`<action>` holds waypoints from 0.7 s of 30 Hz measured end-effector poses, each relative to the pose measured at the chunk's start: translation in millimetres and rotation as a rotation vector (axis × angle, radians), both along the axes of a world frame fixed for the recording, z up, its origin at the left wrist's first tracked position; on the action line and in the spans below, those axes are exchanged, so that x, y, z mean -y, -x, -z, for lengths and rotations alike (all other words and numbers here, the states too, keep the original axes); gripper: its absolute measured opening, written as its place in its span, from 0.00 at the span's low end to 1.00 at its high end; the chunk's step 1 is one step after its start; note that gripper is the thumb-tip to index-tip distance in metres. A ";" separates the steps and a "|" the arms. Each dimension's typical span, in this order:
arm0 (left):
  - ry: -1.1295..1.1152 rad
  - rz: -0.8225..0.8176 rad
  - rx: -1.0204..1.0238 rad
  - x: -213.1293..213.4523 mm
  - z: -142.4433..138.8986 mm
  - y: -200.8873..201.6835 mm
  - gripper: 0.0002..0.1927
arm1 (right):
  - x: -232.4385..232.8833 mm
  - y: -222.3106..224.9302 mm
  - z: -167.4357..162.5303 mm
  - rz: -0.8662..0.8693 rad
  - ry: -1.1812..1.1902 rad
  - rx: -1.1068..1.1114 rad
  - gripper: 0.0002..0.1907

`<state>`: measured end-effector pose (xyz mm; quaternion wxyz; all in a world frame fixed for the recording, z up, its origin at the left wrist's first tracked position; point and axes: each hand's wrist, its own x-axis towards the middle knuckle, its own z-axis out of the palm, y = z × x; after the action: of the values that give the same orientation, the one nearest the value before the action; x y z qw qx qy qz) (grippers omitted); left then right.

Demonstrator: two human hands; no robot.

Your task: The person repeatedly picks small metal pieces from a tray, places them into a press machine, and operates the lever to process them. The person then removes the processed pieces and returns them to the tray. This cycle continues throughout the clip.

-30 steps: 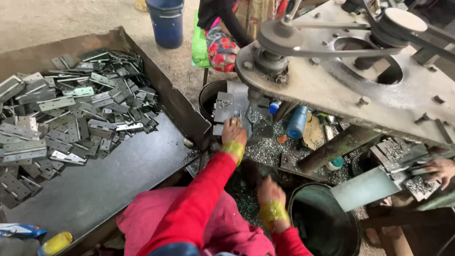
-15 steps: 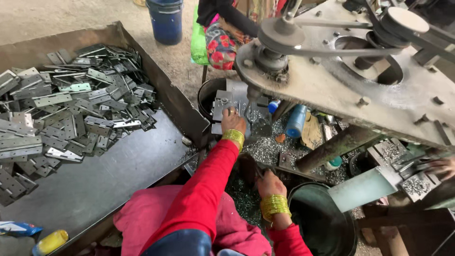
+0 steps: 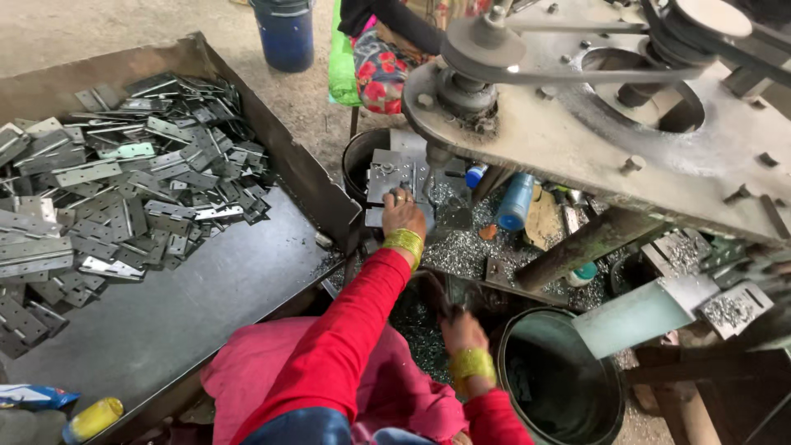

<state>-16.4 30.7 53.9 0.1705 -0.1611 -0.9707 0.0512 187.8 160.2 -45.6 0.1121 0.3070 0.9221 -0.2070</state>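
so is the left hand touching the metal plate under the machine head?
Touching. The head view shows the left hand resting with fingers on the flat metal plate, no gap visible.

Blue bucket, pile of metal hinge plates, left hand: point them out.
blue bucket [image 3: 285,33], head view, on its front wall.
pile of metal hinge plates [image 3: 124,189], head view, on a plate near the pile's middle.
left hand [image 3: 403,213], head view, on the back of the hand.
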 end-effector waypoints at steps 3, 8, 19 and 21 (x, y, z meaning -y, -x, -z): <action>-0.038 0.032 0.060 2.1 -9.2 -1.6 0.17 | 4.7 -9.3 1.4 -0.098 -0.139 -0.192 0.25; -0.004 0.040 0.112 7.0 -10.2 -11.8 0.17 | -6.4 -0.8 10.9 -0.162 -0.140 -0.226 0.21; -0.054 0.057 0.260 0.0 -18.9 10.3 0.21 | -5.7 -6.3 32.5 -0.136 -0.071 -0.261 0.23; -0.001 0.028 0.312 -4.5 -20.7 20.5 0.20 | -13.9 3.2 18.9 -0.218 -0.164 -0.266 0.24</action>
<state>-36.9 35.2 74.6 0.0185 -0.1807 -0.9831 0.0226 184.6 174.1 -64.6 -0.0143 0.1833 0.9705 -0.1563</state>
